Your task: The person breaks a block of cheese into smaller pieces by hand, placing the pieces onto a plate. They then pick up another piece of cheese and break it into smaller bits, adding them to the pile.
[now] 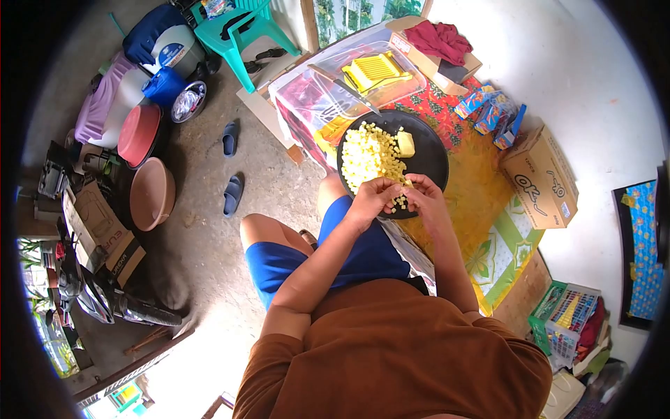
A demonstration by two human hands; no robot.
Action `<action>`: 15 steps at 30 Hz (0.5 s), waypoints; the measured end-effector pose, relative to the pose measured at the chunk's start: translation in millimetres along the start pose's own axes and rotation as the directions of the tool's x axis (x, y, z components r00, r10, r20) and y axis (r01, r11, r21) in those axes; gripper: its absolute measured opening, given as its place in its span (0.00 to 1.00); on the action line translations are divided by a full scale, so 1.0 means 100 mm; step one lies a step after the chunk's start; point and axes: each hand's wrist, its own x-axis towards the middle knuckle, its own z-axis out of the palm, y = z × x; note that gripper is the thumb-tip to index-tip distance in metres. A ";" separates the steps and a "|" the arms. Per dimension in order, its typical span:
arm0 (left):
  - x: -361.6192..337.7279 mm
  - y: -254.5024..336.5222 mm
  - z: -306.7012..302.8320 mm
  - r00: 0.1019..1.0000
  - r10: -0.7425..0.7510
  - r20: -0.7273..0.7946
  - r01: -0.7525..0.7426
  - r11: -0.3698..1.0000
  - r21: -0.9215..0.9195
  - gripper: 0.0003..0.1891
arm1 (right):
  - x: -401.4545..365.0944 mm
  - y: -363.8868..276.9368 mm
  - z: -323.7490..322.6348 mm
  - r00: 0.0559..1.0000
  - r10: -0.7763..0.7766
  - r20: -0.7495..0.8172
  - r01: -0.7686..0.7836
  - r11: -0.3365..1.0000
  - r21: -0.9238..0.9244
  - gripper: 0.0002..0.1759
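Note:
A round black tray (434,150) holds a heap of small pale yellow cubes (370,150) that look like diced cheese. A larger pale yellow block (405,144) sits to the right of the heap. Over the tray's near edge, my left hand (379,197) is closed, its fingertips pinched together. Beside it my right hand (424,195) is closed too, fingertips meeting the left ones. A small pale yellow piece (409,184) shows between the fingers, partly hidden by them. Some loose cubes (399,202) lie just below the hands.
Beyond the tray is a clear plastic bin (412,87) with a yellow slotted rack (377,72). A long knife-like thing (343,87) lies across its side. Blue packets (488,112) and a cardboard box (539,178) stand right. Slippers (233,194) and basins (152,194) are on the left floor.

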 end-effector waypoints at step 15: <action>0.06 -0.24 -0.03 0.989 -0.051 -0.141 0.055 0.998 0.018 0.14 | 0.07 0.10 -0.15 0.995 -0.016 -0.096 0.024 0.996 0.081 0.18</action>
